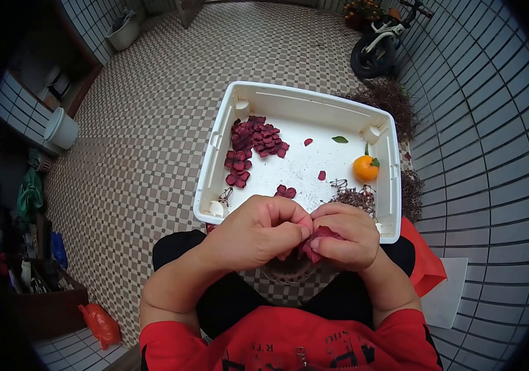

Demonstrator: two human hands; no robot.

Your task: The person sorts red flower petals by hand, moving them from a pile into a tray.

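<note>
The person sits low over the checkered floor (153, 123) with both hands close together, right at the near edge of a white tray (394, 185). The left hand (255, 232) and the right hand (346, 238) each pinch the same dark red flower (321, 238), fingers curled tight on it, and it sits between them just above the person's lap. I think the flower could rip the wrong way if the two hands tug too hard, because the petals look thin and soft. Bits could also drop past the tray rim and land on the dark trousers or the floor, since the hands are over the edge and not over the middle of the tray. The white tray holds a heap of red petals (255, 139) near its far left corner, with a few more red bits spread down toward the hands. A small orange fruit (366, 168) sits by the right wall, and it might roll if the tray gets bumped by a knee. A green leaf (340, 140) lies alone near the far side. A clump of dry brown stems (354, 198) lies close to the right hand. Something round and woven shows under the hands, but I cannot tell what it is.
</note>
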